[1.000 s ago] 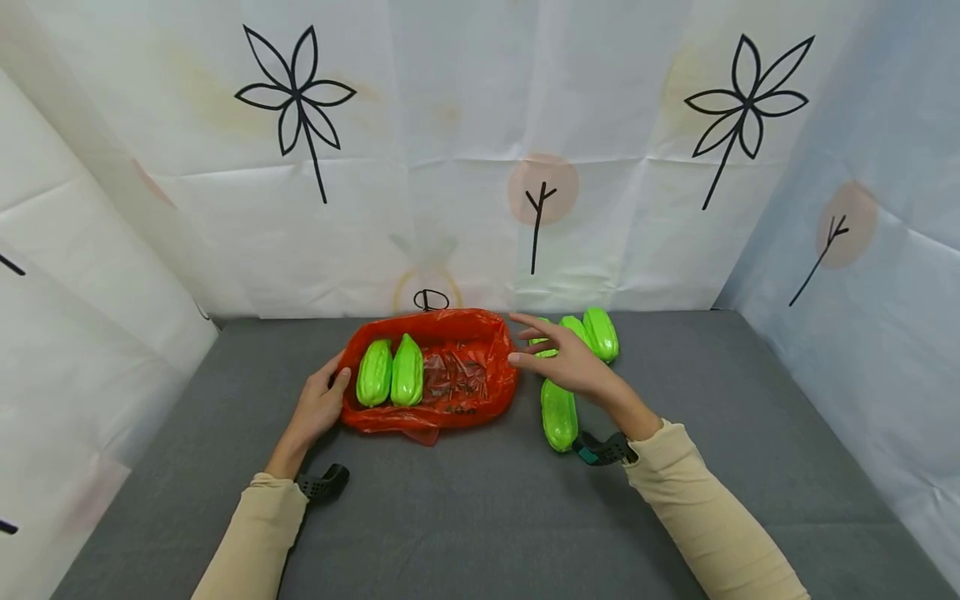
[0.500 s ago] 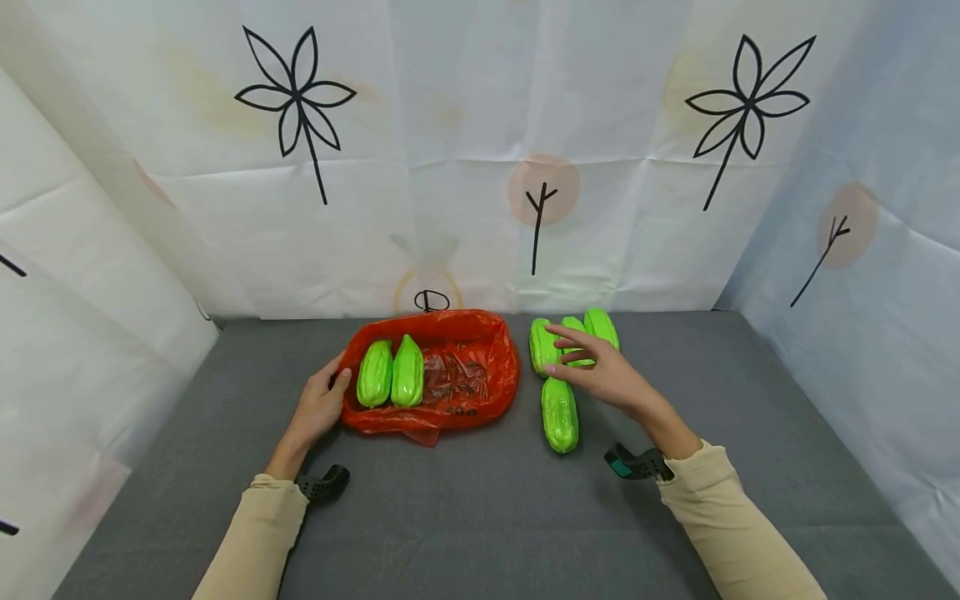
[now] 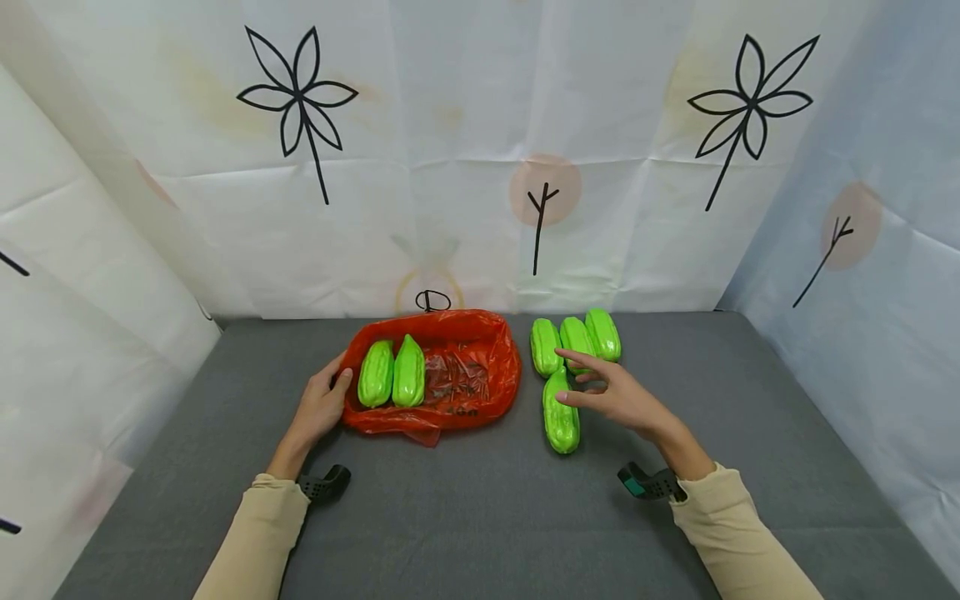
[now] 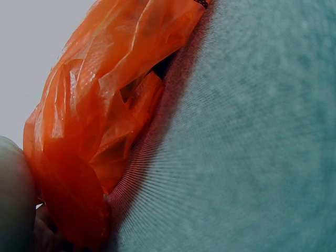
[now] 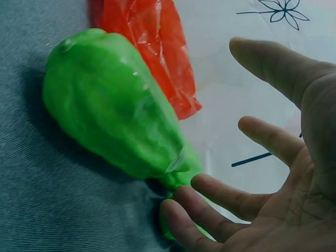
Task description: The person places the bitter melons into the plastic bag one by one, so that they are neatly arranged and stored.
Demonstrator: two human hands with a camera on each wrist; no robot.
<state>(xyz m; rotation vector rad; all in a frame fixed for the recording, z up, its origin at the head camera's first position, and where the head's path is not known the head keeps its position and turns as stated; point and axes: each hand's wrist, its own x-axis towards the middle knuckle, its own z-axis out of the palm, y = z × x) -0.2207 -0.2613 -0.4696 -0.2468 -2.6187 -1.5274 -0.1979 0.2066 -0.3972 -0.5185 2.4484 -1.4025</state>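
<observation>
A red plastic bag (image 3: 502, 367) lies spread open like a shallow bin, with two shiny green ridged gourds (image 3: 408, 372) on its left side. At the bag's left end, my left hand (image 3: 321, 407) grips the rim; the left wrist view shows the crumpled red plastic (image 4: 79, 131) against the thumb. My right hand (image 3: 618, 400) hovers with fingers spread over the nearest loose green gourd (image 3: 561, 425), holding nothing. In the right wrist view this gourd (image 5: 110, 105) lies beyond the open fingers, apart from them.
Behind the nearest loose gourd, three more green gourds (image 3: 545, 346) sit in a row right of the bag. Grey cloth (image 3: 465, 517) covers the table. A white patterned fabric backdrop (image 3: 450, 208) stands along the back and both sides.
My right hand has drawn back from the bag's right rim, moving right and toward me to the nearest loose gourd. My left hand and the bag stay in place.
</observation>
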